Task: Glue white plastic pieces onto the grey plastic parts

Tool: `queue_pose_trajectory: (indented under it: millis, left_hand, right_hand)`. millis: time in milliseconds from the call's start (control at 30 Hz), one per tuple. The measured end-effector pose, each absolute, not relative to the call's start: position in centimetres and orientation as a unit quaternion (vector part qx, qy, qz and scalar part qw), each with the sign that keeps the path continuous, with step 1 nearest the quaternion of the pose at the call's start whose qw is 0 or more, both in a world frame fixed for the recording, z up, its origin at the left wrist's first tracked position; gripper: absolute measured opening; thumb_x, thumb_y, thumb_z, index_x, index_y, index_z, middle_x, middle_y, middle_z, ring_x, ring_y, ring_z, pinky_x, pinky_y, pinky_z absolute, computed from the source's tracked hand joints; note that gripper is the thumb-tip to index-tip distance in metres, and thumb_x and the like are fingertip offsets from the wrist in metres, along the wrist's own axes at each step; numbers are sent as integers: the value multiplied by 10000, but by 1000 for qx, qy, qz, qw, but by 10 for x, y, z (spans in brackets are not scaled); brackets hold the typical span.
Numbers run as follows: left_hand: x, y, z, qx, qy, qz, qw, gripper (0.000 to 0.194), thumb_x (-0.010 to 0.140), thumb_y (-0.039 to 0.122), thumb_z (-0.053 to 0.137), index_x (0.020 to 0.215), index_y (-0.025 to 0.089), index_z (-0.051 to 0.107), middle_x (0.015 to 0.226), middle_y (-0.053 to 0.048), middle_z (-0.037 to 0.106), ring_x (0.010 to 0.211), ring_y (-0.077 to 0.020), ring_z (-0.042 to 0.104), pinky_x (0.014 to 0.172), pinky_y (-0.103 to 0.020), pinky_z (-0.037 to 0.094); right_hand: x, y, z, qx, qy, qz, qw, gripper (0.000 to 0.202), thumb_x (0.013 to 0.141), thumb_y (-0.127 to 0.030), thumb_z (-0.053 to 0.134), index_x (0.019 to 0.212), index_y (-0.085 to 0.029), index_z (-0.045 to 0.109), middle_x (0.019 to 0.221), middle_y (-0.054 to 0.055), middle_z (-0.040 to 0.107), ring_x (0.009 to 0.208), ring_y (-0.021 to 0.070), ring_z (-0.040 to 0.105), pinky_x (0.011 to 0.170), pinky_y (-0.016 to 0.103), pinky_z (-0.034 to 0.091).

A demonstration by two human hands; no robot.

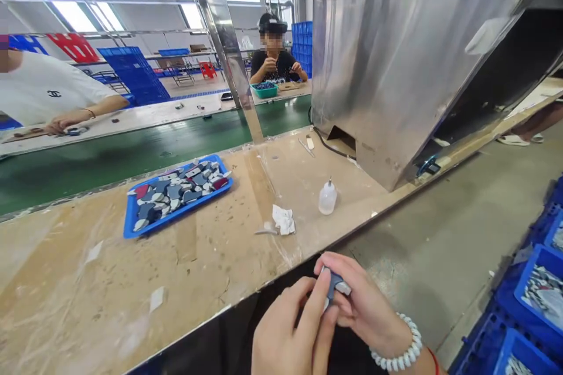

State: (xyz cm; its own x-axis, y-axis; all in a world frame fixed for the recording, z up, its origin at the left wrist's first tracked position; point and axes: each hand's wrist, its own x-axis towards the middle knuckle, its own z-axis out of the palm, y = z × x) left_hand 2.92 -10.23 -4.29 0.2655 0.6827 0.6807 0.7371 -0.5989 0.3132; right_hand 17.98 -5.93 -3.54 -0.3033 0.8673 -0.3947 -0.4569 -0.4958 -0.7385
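Just off the table's front edge, my left hand [294, 325] and my right hand [363, 299] meet around a small blue-grey and white piece [336, 285]. Fingers of both hands are closed on it, hiding part of its shape. On the table [211, 269], a blue tray [180, 216] holds several similar grey, white and dark red pieces. A clear squeeze bottle [328, 198] with a thin tip stands upright beyond my hands. Left of the bottle lies a crumpled white tissue [284, 220], with a thin flat tool [266, 232] beside it.
A metal housing [369, 70] rises at the back right. Behind the table runs a green conveyor belt [176, 152]. Two people sit across it, one near a green basket [264, 92]. Blue crates [543, 287] of pieces stand at the lower right.
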Motion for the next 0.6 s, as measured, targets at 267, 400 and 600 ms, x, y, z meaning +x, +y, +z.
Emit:
queue_pose_trajectory:
  millis: [267,400,600]
  left_hand:
    - [14,-111,-35,-705,-475,-501,-158,208,1069,331,523,1196,213,639,863,2,685,732,-99,663,689,-173,527]
    - [13,-116,-34,-680,-480,-525,-179,244,1063,408,525,1145,225,662,778,20,659,643,-91,617,611,-175,490]
    - [11,-112,-34,-681,-476,-526,-183,243,1049,404,556,1145,216,676,683,21,611,587,-108,576,551,-210,453]
  right_hand:
    - [166,-70,-48,-147,-243,887,366,465,955,-619,615,1004,-156,601,575,-1,617,400,59,460,395,136,443]
    - [158,-71,-55,-83,-243,897,360,473,946,-634,612,1004,-167,568,626,2,645,402,49,503,401,119,458]
    - [152,-71,-55,-77,-237,904,348,584,844,-701,686,997,-149,568,664,43,685,410,51,532,405,117,471]
